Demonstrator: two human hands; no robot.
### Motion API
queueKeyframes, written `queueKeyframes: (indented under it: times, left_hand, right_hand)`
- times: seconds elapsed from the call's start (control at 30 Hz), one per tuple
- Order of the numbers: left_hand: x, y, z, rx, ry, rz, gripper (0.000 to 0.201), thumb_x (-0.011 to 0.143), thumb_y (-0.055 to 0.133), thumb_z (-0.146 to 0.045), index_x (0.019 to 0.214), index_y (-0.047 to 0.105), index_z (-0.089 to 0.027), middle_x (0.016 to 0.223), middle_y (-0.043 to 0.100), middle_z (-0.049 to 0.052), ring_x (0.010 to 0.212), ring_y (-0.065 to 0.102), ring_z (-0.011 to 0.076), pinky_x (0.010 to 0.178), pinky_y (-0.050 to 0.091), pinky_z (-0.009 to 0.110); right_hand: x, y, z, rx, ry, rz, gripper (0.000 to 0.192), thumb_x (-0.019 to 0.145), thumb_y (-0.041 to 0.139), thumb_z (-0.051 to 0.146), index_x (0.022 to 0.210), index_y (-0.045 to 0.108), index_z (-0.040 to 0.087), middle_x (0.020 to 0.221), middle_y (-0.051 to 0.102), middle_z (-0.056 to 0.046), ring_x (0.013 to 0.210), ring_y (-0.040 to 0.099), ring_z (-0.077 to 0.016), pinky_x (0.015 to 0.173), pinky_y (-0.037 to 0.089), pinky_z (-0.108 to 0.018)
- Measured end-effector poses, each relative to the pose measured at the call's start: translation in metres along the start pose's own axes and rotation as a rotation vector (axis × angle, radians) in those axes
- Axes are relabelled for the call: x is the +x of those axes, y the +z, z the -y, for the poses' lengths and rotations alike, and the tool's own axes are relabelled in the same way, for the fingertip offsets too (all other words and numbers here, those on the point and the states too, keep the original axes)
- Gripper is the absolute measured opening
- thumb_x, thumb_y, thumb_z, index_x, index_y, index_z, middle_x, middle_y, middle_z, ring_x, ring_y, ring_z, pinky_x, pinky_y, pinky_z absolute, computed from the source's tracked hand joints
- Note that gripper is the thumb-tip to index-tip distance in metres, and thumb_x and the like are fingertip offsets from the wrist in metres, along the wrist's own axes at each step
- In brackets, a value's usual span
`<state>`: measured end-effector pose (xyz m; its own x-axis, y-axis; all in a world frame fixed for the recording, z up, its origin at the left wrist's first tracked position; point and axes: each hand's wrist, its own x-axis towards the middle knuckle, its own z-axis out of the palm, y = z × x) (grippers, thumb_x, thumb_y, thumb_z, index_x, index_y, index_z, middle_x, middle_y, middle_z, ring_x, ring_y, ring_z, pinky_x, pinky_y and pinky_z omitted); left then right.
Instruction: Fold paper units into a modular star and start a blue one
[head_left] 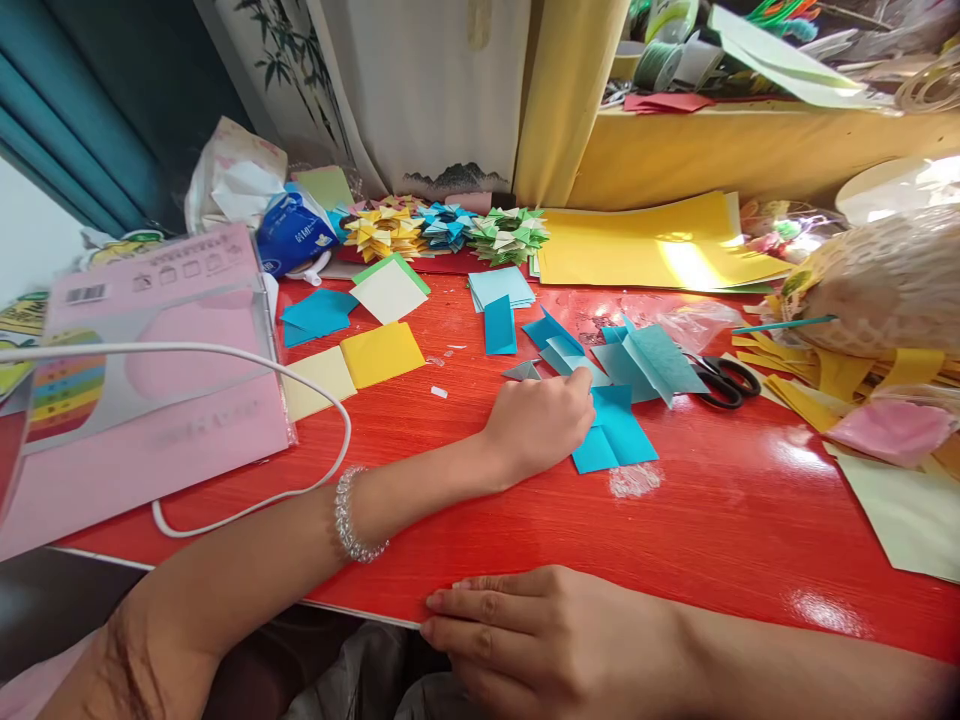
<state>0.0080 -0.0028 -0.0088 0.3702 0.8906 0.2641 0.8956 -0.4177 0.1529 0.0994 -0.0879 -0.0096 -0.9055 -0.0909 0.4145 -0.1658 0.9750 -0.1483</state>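
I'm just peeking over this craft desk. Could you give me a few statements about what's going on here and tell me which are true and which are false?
1. The left hand touches the folded blue paper pieces on the glossy red table. True.
2. The right hand holds the black-handled scissors. False: it rests at the table's near edge; the scissors lie untouched.
3. A clear beaded bracelet sits on the left wrist. True.
4. The folded paper stars are all red. False: they are yellow, blue and green.
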Motion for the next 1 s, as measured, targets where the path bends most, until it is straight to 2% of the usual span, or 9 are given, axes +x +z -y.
queueKeyframes:
  times: [0.23,0.6,0.87,1.0]
  left_hand:
    - [-0.007,0.004,-0.004,0.133,0.156,-0.06,0.022,0.084,0.028,-0.007,0.089,0.048,-0.015,0.07,0.059,0.005,0.062,0.06,0.0173,0.043,0.03,0.023]
    - [-0.009,-0.005,-0.007,0.256,0.298,-0.063,0.032,0.085,0.022,-0.002,0.083,0.052,-0.011,0.068,0.057,0.007,0.062,0.057,0.0165,0.046,0.031,0.025]
    - [-0.009,-0.005,-0.007,0.25,0.308,-0.066,0.03,0.083,0.024,-0.001,0.082,0.053,-0.011,0.067,0.057,0.007,0.063,0.058,0.0165,0.047,0.032,0.024]
    - [-0.008,-0.002,-0.003,0.206,0.268,-0.027,0.025,0.083,0.027,-0.003,0.087,0.049,-0.013,0.068,0.057,0.005,0.06,0.058,0.0159,0.043,0.03,0.023]
  right_hand:
    - [0.002,-0.002,-0.002,0.053,0.026,0.036,0.028,0.089,0.035,0.017,0.094,0.062,0.01,0.118,0.056,-0.005,0.112,0.049,-0.0177,0.091,0.044,-0.025]
    - [0.002,-0.001,-0.002,0.051,0.035,0.035,0.029,0.089,0.035,0.016,0.096,0.062,0.01,0.118,0.056,-0.004,0.112,0.048,-0.0168,0.091,0.044,-0.024]
    - [0.003,-0.002,-0.002,0.032,0.03,0.032,0.027,0.088,0.036,0.016,0.095,0.062,0.01,0.117,0.057,-0.005,0.111,0.049,-0.0169,0.091,0.044,-0.024]
    - [-0.001,-0.011,-0.011,0.019,-0.12,-0.049,0.022,0.087,0.042,0.02,0.093,0.062,0.014,0.1,0.064,-0.003,0.098,0.057,-0.0125,0.085,0.046,-0.021]
